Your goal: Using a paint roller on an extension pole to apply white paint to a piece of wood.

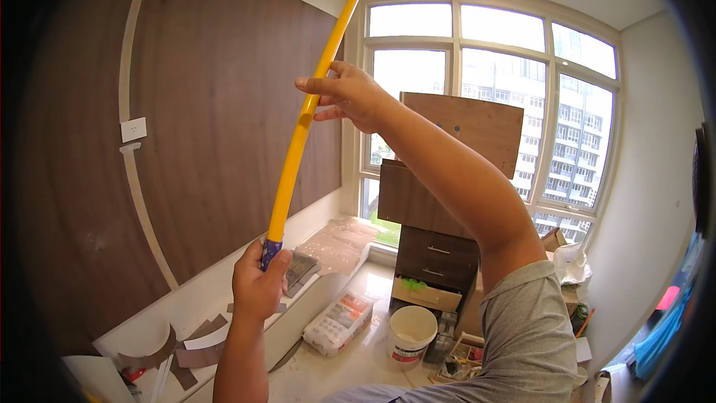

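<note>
A long yellow pole [292,179] with a purple lower end slants up past the top of the picture. My left hand [260,280] is closed around the purple end, low in the view. Farther up, my right hand [347,95] grips the yellow part between thumb and fingers. The pole's top end lies outside the picture. Behind it stands a wall of brown wood-grain panels [224,101], with a pale vertical strip [130,67] and a white wall socket [133,129].
Laminate offcuts [201,355] lie on a low ledge at lower left. On the floor are a printed sack [339,323], a white bucket [413,327] and a box of small items [461,355]. A dark drawer cabinet [436,254] with boards stacked on it stands before the windows.
</note>
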{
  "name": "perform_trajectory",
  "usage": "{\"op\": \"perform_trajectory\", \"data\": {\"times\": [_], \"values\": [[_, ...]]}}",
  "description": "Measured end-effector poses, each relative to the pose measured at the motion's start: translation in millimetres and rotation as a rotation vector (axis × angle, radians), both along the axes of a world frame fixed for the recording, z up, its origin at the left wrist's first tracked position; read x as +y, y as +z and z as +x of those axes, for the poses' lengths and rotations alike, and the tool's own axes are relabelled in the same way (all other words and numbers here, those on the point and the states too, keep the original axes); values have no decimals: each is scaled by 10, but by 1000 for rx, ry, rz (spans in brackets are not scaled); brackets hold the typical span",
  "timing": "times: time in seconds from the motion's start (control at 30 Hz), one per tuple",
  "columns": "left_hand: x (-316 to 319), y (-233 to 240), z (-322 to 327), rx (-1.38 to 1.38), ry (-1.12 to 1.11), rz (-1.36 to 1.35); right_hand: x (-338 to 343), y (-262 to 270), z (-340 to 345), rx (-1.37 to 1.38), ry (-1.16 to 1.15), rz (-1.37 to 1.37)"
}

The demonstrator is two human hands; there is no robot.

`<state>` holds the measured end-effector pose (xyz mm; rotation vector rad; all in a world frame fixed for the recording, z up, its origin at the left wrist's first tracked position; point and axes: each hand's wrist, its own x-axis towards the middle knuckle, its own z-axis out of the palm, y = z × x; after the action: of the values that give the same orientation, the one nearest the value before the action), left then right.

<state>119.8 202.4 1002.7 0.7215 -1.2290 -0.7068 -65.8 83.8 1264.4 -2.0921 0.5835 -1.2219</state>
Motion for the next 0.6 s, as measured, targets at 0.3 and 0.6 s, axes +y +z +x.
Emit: {"op": "perform_trajectory", "data": {"times": [0.3,0.6], "values": [[-1036,325,-492,-27,-8,15,-995,139,-384,-133,-16,-9],[-1775,185,-892,-124,33,54,-1694,53,-801,-157,-62,38]]}}
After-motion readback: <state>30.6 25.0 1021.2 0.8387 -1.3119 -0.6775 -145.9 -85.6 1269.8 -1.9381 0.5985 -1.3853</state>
